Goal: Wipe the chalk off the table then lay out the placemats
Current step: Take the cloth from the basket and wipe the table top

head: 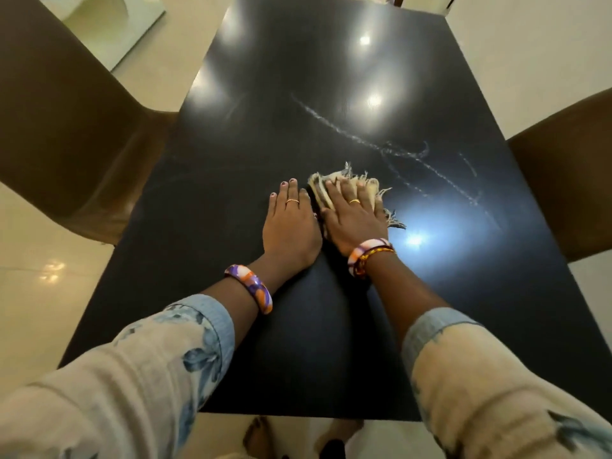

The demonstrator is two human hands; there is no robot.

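A glossy black table [298, 342] fills the middle of the head view. White chalk marks [390, 147] run in a long diagonal streak with scribbles across its right half. A frayed beige cloth [359, 181] with loose fringe lies on the table near the centre. My right hand [356, 220] presses flat on top of the cloth, fingers spread, covering most of it. My left hand [289, 226] lies flat on the bare tabletop just left of the cloth, its edge touching my right hand. No placemats are visible.
Brown chairs stand at the table's left side [66, 144] and right side [569, 180]. A third chair back [424, 0] shows at the far end. Pale tiled floor [39, 293] surrounds the table. My feet [261, 435] show below the near edge.
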